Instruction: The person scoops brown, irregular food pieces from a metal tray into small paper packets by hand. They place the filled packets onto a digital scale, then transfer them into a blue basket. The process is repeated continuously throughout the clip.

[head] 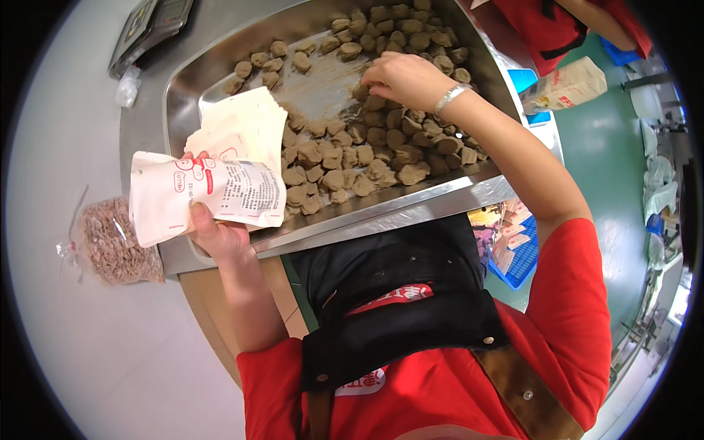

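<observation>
A deep stainless steel tray (352, 228) lies before me, holding many brown, rough-surfaced lumps (333, 157) that look like food pieces. My left hand (217, 228) grips a printed white pouch (247, 190) at the tray's near left corner, thumb on its front. Behind that pouch, a fanned stack of cream pouches (247, 121) reaches over the tray's left part. My right hand (404, 80) is over the lumps near the tray's middle, palm down with fingers bent; its fingertips are partly hidden, so whether it holds a lump cannot be told.
A black scale (151, 30) stands at the upper left beside a small clear plastic bag (128, 87). A tied bag of pinkish-brown bits (118, 242) lies left of the tray. At right are a standing pouch (572, 85), a co-worker's red sleeve (621, 22) and a blue basket (517, 258) with packets.
</observation>
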### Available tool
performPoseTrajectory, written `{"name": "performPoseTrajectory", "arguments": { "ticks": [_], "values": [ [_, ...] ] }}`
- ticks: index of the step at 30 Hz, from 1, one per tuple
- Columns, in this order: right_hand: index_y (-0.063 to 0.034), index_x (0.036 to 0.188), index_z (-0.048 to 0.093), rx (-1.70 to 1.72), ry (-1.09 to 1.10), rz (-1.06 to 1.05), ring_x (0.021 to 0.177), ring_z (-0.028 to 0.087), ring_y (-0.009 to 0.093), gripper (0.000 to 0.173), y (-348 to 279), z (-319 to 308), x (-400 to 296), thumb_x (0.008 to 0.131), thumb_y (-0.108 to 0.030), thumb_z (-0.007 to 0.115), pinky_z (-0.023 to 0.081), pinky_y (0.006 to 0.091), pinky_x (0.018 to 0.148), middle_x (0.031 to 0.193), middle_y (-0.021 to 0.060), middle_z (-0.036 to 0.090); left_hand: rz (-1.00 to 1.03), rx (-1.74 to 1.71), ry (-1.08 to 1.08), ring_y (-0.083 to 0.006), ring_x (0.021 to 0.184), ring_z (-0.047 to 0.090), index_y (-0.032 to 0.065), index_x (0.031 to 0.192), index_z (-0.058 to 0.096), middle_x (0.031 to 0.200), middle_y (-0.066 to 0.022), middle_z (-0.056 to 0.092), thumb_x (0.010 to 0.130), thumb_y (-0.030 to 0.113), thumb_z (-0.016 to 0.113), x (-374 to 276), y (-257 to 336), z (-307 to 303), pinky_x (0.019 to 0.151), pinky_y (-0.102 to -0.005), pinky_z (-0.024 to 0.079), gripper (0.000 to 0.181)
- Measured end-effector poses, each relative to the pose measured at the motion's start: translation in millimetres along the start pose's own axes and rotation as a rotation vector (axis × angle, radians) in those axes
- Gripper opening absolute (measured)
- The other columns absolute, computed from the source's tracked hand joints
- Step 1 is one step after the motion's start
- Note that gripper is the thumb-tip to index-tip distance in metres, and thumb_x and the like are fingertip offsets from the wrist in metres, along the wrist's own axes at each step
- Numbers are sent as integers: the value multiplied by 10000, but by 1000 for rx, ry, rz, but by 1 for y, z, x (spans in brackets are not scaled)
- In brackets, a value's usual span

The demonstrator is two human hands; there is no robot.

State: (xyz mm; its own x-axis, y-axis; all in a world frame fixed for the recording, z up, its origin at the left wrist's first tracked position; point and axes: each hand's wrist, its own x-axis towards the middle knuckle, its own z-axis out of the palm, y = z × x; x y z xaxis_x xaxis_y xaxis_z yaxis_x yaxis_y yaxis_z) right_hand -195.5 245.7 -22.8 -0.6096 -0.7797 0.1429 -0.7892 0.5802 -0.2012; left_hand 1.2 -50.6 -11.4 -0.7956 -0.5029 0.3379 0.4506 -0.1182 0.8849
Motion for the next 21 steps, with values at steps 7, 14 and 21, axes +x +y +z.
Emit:
{"name": "performPoseTrajectory", "arguments": {
  "ticks": [7, 14, 21],
  "values": [
    [-73, 1064, 702, -374, -317, 55, 1161, 505, 232, 382, -8, 23, 43, 831, -374, 735, 442, 386, 966, 1111, 43, 627, -46, 58, -48, -281, 1310, 466, -30, 1441, 319, 1389, -187, 465, 839, 604, 586, -1, 6, 3, 1110, -459, 393, 914],
    [-43, 990, 534, 186, -256, 100, 864, 645, 336, 348, -20, 16, 54, 789, -201, 770, 522, 420, 746, 872, 145, 649, 30, 73, -11, -280, 1259, 499, -52, 1412, 342, 1306, -203, 515, 793, 610, 658, -1, 5, 10, 1038, -464, 466, 960],
    [-48, 1082, 603, 259, -352, 123, 917, 658, 329, 368, -23, 28, 57, 794, -217, 758, 525, 426, 796, 935, 151, 688, 55, -28, 55, -293, 1230, 522, -25, 1399, 374, 1304, -196, 521, 816, 618, 643, 0, 15, 1, 979, -470, 507, 909]
  ]
}}
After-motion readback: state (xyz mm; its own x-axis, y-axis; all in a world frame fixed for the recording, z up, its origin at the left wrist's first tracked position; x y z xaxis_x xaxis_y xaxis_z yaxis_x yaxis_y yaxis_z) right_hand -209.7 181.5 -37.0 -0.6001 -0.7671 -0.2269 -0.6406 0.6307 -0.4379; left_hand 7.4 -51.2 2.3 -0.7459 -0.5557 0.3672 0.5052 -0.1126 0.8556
